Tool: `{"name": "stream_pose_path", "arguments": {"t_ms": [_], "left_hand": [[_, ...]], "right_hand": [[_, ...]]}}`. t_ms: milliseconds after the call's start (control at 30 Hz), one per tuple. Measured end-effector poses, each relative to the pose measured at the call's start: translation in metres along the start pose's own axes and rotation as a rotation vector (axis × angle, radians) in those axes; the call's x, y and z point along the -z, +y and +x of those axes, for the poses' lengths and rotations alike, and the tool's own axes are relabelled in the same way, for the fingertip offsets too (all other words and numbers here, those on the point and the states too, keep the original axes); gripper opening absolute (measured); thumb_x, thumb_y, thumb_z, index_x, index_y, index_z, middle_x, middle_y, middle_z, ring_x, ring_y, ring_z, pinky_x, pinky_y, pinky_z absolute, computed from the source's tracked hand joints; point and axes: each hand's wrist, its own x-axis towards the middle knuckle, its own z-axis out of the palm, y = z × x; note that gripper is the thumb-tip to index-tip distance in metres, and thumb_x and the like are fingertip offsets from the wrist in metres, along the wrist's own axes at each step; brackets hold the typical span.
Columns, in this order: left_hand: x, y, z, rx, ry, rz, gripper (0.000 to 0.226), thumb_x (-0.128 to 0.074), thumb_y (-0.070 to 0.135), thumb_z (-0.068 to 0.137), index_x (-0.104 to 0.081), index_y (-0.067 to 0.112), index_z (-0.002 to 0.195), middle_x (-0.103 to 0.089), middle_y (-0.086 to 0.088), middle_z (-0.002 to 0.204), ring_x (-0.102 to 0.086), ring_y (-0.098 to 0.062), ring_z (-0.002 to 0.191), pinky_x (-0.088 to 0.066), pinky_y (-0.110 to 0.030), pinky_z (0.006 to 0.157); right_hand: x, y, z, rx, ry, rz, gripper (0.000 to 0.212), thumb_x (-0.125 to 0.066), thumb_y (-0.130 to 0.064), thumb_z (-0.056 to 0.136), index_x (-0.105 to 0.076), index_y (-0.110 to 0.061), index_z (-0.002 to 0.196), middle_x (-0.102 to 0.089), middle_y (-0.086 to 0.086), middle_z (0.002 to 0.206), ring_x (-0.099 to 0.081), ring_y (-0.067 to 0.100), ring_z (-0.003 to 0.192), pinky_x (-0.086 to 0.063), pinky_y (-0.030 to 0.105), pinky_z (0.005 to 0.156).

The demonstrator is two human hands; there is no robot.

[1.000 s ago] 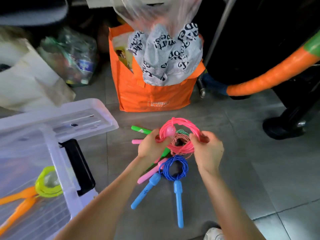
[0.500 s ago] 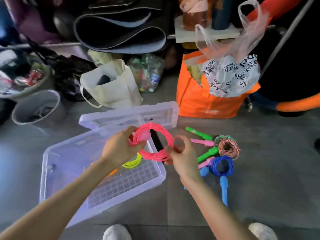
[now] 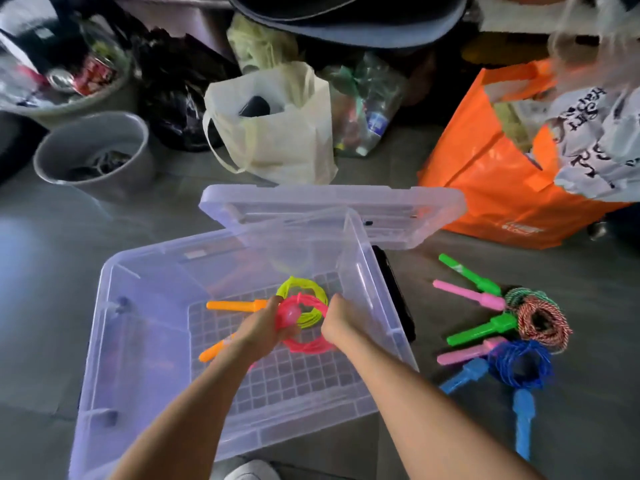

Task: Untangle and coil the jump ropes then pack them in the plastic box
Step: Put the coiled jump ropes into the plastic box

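While both are inside the clear plastic box (image 3: 114, 341), the left grip (image 3: 263, 332) and right grip (image 3: 341, 322) curl round the coiled pink jump rope (image 3: 306, 346), at 6 o'clock of the yellow-green rope (image 3: 301, 287).

1. At the centre of the frame, the left hand (image 3: 263, 336) and right hand (image 3: 341, 323) grip a coiled pink rope (image 3: 304, 345) from either side, inside the clear plastic box (image 3: 114, 306).
2. Just above it in the picture, a yellow rope (image 3: 313, 293) with orange handles lies on the box bottom.
3. At right, a striped rope (image 3: 545, 322) and a blue rope (image 3: 519, 367) lie coiled on the floor.
4. The lid (image 3: 332, 199) sits at the box's top edge, with an orange bag (image 3: 502, 188) at upper right.
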Motion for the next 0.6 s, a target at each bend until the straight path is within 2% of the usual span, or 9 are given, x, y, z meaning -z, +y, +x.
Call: {"name": "stream_pose_path", "arguments": {"t_ms": [100,200,300,400,500,600], "left_hand": [[-0.014,-0.023,0.015,0.094,-0.053,-0.027,0.073,-0.071,0.034,0.080,-0.032,0.020,0.140,-0.061,-0.015,0.119,-0.060,-0.031,0.107,-0.047,-0.038,0.089],[-0.026,-0.036,0.019,0.080,-0.087,-0.013,0.078,-0.076,0.041,0.073,-0.037,0.022,0.138,-0.061,-0.009,0.119,-0.059,-0.027,0.107,-0.048,-0.036,0.086],[-0.031,-0.039,0.017,0.049,-0.017,-0.013,0.078,-0.078,0.042,0.070,-0.043,0.019,0.135,-0.059,-0.011,0.122,-0.054,-0.032,0.112,-0.043,-0.036,0.086],[-0.023,-0.032,0.013,0.037,0.083,0.118,0.079,-0.065,0.059,0.069,-0.047,0.016,0.133,-0.054,-0.013,0.129,-0.048,-0.037,0.118,-0.038,-0.042,0.094],[-0.005,-0.004,0.010,-0.010,0.243,0.004,0.048,-0.067,0.039,0.081,-0.058,0.012,0.120,-0.059,-0.015,0.116,-0.055,-0.035,0.108,-0.042,-0.040,0.087],[0.009,0.055,0.001,-0.121,0.488,-0.145,0.025,-0.063,0.023,0.087,-0.062,0.009,0.107,-0.065,-0.010,0.098,-0.061,-0.028,0.089,-0.043,-0.033,0.074]], "right_hand": [[-0.027,0.001,0.024,-0.052,-0.032,-0.098,0.032,-0.045,-0.001,0.092,-0.051,-0.004,0.123,-0.059,0.015,0.124,-0.057,0.030,0.115,-0.047,0.035,0.089],[-0.042,0.008,0.034,-0.077,-0.066,-0.166,0.034,-0.047,0.001,0.089,-0.052,-0.004,0.122,-0.061,0.017,0.122,-0.058,0.031,0.113,-0.049,0.038,0.088],[-0.047,0.011,0.033,-0.012,-0.088,-0.256,0.033,-0.043,-0.004,0.092,-0.053,-0.006,0.124,-0.057,0.015,0.127,-0.054,0.031,0.118,-0.045,0.036,0.093],[-0.029,-0.008,0.013,0.106,-0.087,-0.257,0.032,-0.044,-0.004,0.092,-0.052,-0.007,0.123,-0.056,0.015,0.126,-0.053,0.032,0.118,-0.044,0.037,0.093],[0.011,-0.014,-0.028,0.383,0.099,-0.037,0.027,-0.050,-0.008,0.090,-0.058,-0.012,0.116,-0.063,0.009,0.115,-0.057,0.028,0.108,-0.044,0.034,0.088],[0.058,0.023,-0.075,0.625,0.544,0.226,0.016,-0.056,-0.008,0.085,-0.065,-0.010,0.098,-0.069,0.001,0.085,-0.062,0.014,0.073,-0.050,0.025,0.065]]}}
